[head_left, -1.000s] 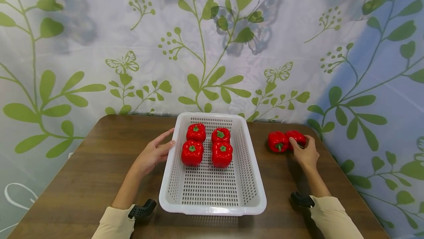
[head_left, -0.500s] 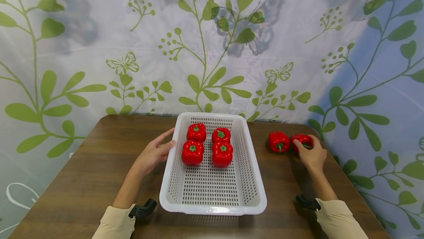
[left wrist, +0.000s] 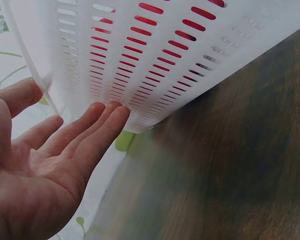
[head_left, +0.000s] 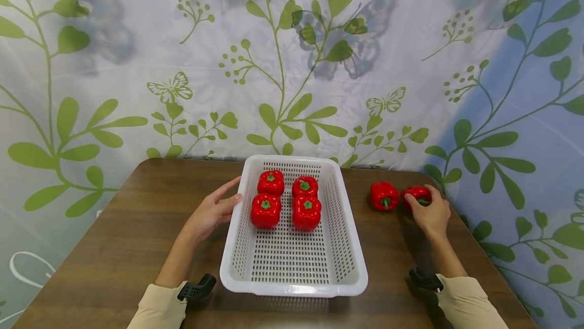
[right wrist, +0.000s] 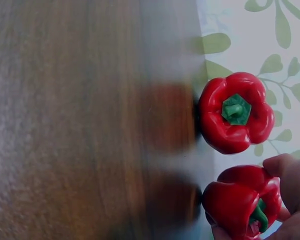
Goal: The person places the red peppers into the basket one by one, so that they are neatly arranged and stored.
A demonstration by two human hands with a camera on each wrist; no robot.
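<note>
At the table's far right, my right hand grips a red bell pepper with a green stem, thumb on one side and fingers on the other. In the right wrist view that held pepper is tilted, its stem towards the palm. A second red bell pepper lies just left of it, a small gap between them. My left hand touches the left wall of a white perforated basket, its fingers extended. In the left wrist view the fingertips rest against the slotted side.
Several red bell peppers stand inside the basket in two rows towards its far end, including a front-left pepper. The brown wooden table ends at a printed leaf-and-butterfly curtain behind.
My right hand has shifted right with its pepper, opening a gap to the neighbouring pepper. Over the last half second it hardly moves. The left hand and basket stay in place.
</note>
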